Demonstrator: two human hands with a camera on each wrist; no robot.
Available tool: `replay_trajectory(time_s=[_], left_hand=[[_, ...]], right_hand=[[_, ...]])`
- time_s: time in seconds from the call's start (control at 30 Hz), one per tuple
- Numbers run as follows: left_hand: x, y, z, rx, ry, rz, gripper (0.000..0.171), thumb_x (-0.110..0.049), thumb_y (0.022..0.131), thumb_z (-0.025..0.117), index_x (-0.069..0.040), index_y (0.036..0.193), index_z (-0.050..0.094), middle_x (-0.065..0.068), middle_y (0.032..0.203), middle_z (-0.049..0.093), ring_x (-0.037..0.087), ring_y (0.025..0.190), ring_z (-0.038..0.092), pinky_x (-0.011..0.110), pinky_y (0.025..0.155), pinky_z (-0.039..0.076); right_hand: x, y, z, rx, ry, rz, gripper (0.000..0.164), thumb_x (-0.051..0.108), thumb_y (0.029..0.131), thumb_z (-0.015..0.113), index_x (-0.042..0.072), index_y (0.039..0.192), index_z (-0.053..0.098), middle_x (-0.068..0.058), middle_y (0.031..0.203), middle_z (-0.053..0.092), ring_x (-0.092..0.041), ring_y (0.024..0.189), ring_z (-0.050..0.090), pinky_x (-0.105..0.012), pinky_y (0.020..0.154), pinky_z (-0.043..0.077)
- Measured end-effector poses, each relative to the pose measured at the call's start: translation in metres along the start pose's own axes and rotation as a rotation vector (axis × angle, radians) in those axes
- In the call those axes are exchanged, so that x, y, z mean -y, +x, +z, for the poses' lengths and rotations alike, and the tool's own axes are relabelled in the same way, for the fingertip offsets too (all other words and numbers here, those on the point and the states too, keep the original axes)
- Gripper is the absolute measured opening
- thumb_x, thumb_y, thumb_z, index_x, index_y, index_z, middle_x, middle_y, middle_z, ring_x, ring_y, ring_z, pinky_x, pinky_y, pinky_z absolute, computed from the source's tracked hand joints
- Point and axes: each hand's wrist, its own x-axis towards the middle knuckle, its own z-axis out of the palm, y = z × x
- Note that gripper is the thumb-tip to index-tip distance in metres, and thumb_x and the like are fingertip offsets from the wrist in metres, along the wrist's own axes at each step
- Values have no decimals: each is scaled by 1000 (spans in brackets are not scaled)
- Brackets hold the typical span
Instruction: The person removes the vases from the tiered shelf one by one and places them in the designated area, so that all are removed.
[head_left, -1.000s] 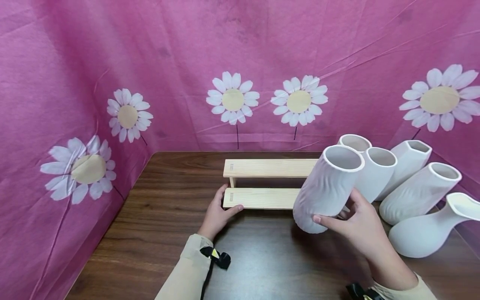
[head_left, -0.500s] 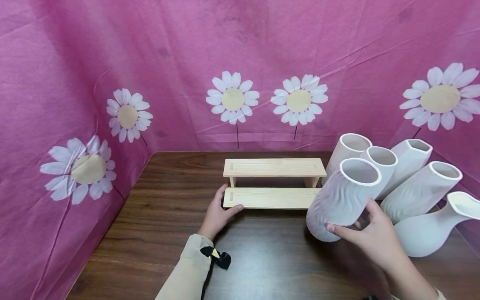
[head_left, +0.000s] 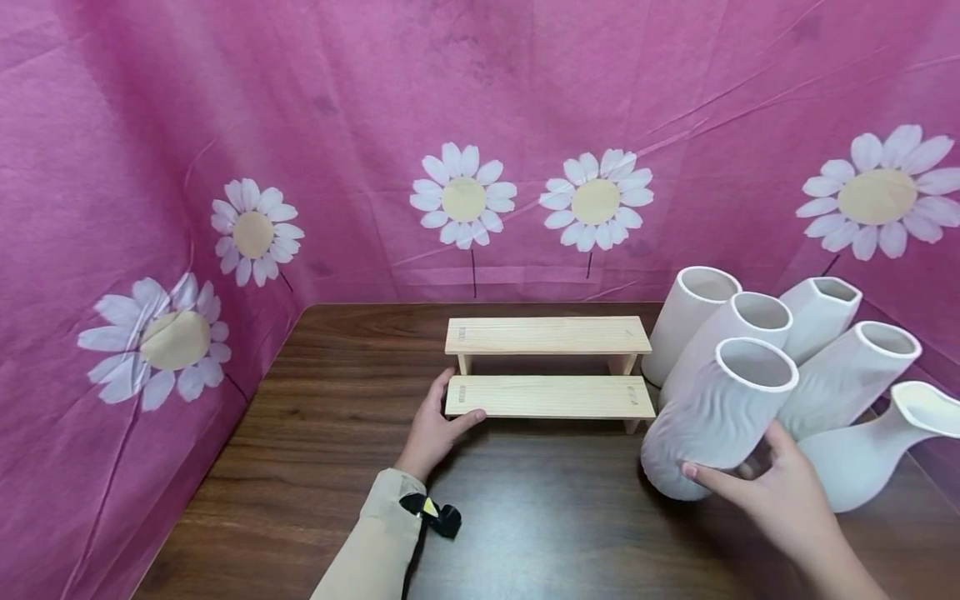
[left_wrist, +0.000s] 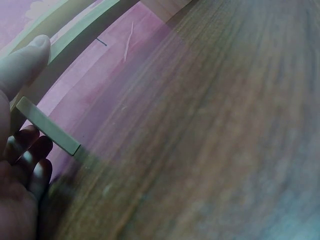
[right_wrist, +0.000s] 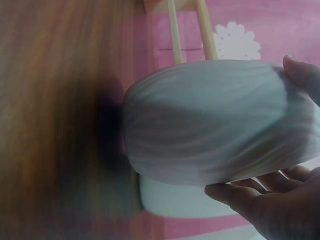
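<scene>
A two-tier wooden stand [head_left: 551, 396] of pale boards stands mid-table in the head view. My left hand [head_left: 437, 423] grips its left end, thumb on the lower board and fingers round the side; the left wrist view shows the thumb [left_wrist: 25, 65] over the board and curled fingers by a leg. To the right of the stand, my right hand [head_left: 783, 492] holds a white vase [head_left: 712, 425] with a wavy surface, tilted with its mouth to the right. In the right wrist view the vase's base [right_wrist: 150, 120] is close to the table; whether it touches, I cannot tell.
Several other white vases crowd the right side: a tall one [head_left: 686, 321] at the back, an angular one [head_left: 821, 317], a wavy one [head_left: 840, 387], and a round-bellied one [head_left: 855, 462] with a flared mouth. Behind the brown wooden table [head_left: 315, 400] hangs a pink daisy-printed cloth [head_left: 525, 83].
My right hand has carried the wavy vase right and toward me, away from the stand, uncovering the stand's right end. The left hand stays at the stand's left end.
</scene>
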Motion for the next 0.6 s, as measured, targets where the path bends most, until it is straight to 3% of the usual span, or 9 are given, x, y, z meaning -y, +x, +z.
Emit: replay_trajectory(time_s=[0.6], left_hand=[[-4, -1, 1, -3, 16, 9, 92, -18, 82, 86, -3, 155, 32, 19, 143, 53, 31, 127, 53, 49, 111, 36]], right_hand=[[-21, -5, -16, -119, -78, -15, 68, 6, 72, 91, 18, 130, 57, 23, 110, 62, 11, 98, 56, -5, 78, 44]])
